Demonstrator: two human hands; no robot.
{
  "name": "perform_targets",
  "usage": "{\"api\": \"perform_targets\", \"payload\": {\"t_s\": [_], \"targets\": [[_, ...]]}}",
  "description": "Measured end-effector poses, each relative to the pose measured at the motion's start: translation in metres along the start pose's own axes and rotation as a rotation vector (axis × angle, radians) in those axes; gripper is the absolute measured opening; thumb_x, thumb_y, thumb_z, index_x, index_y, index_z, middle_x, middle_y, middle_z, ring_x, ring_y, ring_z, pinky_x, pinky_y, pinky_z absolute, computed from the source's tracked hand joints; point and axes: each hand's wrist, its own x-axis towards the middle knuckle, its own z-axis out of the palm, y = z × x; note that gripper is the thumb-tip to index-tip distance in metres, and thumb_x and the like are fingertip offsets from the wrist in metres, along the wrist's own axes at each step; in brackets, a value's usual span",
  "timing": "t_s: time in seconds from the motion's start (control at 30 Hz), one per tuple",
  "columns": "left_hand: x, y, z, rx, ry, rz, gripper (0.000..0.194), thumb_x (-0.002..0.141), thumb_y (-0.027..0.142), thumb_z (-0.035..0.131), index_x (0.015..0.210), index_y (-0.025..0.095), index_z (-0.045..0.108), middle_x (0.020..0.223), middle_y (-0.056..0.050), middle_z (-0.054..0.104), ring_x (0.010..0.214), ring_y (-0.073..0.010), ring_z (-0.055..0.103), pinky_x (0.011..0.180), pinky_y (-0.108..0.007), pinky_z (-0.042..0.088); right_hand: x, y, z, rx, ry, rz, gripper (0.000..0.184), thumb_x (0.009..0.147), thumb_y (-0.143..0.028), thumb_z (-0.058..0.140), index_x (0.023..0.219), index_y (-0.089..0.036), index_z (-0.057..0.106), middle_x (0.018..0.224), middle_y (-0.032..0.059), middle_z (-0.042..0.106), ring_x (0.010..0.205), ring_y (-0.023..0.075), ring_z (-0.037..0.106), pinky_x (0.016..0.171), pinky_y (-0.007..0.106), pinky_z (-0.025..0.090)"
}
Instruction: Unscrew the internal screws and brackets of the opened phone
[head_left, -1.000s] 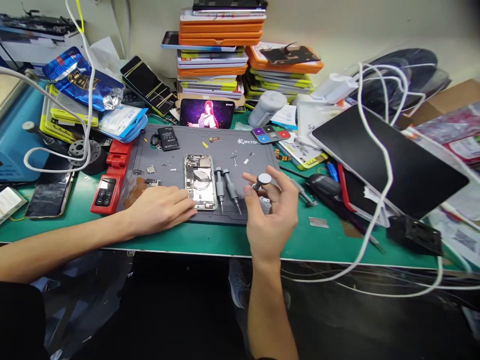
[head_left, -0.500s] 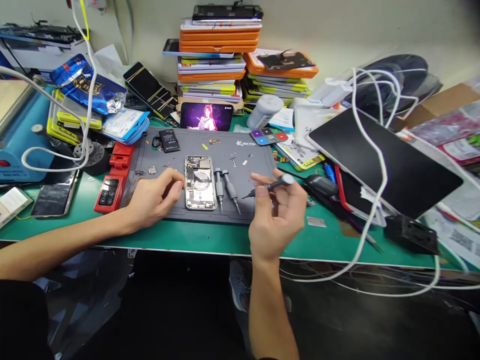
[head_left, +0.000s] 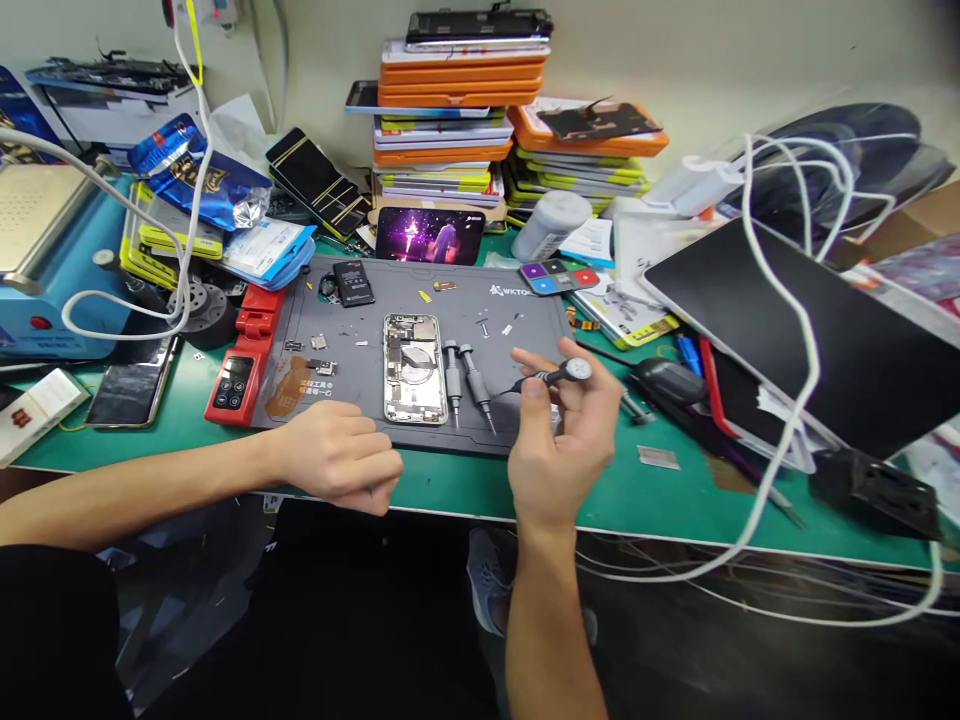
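Observation:
A small screwdriver (head_left: 570,370) with a dark shaft lies across the fingers of my right hand (head_left: 562,440), which grips it with the tip pointing left. My left hand (head_left: 341,455) is curled into a loose fist over the front edge of the grey work mat (head_left: 360,410); nothing shows in it. Between the hands, an opened phone (head_left: 414,370) lies on the mat with its inner parts bare. Two more screwdrivers (head_left: 453,385) rest side by side just right of the phone. A black battery (head_left: 353,283) and small metal parts (head_left: 322,367) lie farther left.
A lit phone (head_left: 430,236) stands behind the mat, before stacked orange and yellow cases (head_left: 450,100). At the left are a red device (head_left: 234,385) and a dark phone (head_left: 133,380). On the right, a white cable (head_left: 795,410) loops over a black panel (head_left: 810,320).
My left hand has come off the phone's lower left edge, curled up and drawn back toward the bench edge. In my right hand the screwdriver has swung round so its tip points left.

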Motion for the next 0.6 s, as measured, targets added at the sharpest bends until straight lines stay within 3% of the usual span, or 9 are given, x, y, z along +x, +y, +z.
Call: {"api": "perform_targets", "payload": {"t_s": [0.13, 0.23, 0.3, 0.4, 0.47, 0.6], "targets": [[0.008, -0.012, -0.017, 0.205, -0.1, -0.191, 0.026, 0.099, 0.026, 0.053, 0.075, 0.024, 0.061, 0.059, 0.004, 0.056, 0.055, -0.0122, 0.048, 0.052, -0.03, 0.033, 0.0, 0.0, 0.0, -0.007, 0.004, 0.021, 0.041, 0.1, -0.033, 0.061, 0.139, -0.022, 0.056, 0.121, 0.0096, 0.079, 0.118, 0.0237, 0.075, 0.106, 0.05, 0.056], [0.005, -0.038, -0.038, 0.28, -0.046, -0.549, 0.02, 0.106, 0.031, 0.052, 0.101, 0.021, 0.07, 0.08, 0.0, 0.069, 0.076, -0.0152, 0.06, 0.068, -0.029, 0.044, 0.0, 0.0, 0.0, -0.008, -0.012, 0.016, 0.04, 0.101, -0.033, 0.06, 0.139, -0.022, 0.057, 0.121, 0.0095, 0.078, 0.118, 0.024, 0.074, 0.106, 0.049, 0.055], [-0.004, -0.06, -0.052, 0.246, -0.052, -0.727, 0.019, 0.105, 0.036, 0.057, 0.105, 0.023, 0.071, 0.092, -0.003, 0.071, 0.09, -0.0185, 0.063, 0.078, -0.032, 0.047, 0.0, 0.0, -0.001, -0.007, -0.019, 0.014, 0.04, 0.1, -0.033, 0.061, 0.138, -0.022, 0.058, 0.12, 0.0093, 0.078, 0.118, 0.0243, 0.074, 0.104, 0.049, 0.055], [-0.027, -0.09, -0.067, 0.14, -0.181, -0.765, 0.02, 0.102, 0.039, 0.06, 0.102, 0.026, 0.075, 0.108, -0.004, 0.072, 0.102, -0.0212, 0.063, 0.09, -0.036, 0.048, 0.0, -0.001, -0.002, -0.03, -0.025, 0.025, 0.041, 0.1, -0.033, 0.061, 0.139, -0.022, 0.057, 0.12, 0.0093, 0.078, 0.118, 0.0244, 0.074, 0.102, 0.047, 0.055], [-0.041, -0.103, -0.072, 0.078, -0.258, -0.73, 0.026, 0.102, 0.043, 0.058, 0.097, 0.027, 0.078, 0.104, -0.004, 0.073, 0.1, -0.0206, 0.063, 0.091, -0.036, 0.048, -0.001, -0.002, -0.002, -0.048, -0.027, 0.02, 0.041, 0.101, -0.033, 0.06, 0.14, -0.022, 0.057, 0.12, 0.0093, 0.078, 0.117, 0.0243, 0.074, 0.101, 0.047, 0.055], [-0.051, -0.111, -0.081, 0.053, -0.34, -0.747, 0.037, 0.102, 0.052, 0.053, 0.096, 0.028, 0.08, 0.105, -0.003, 0.076, 0.1, -0.0199, 0.065, 0.086, -0.033, 0.048, -0.001, -0.003, -0.002, -0.04, -0.026, 0.019, 0.041, 0.101, -0.034, 0.06, 0.14, -0.023, 0.057, 0.12, 0.0087, 0.078, 0.116, 0.0244, 0.075, 0.102, 0.047, 0.055]]}}
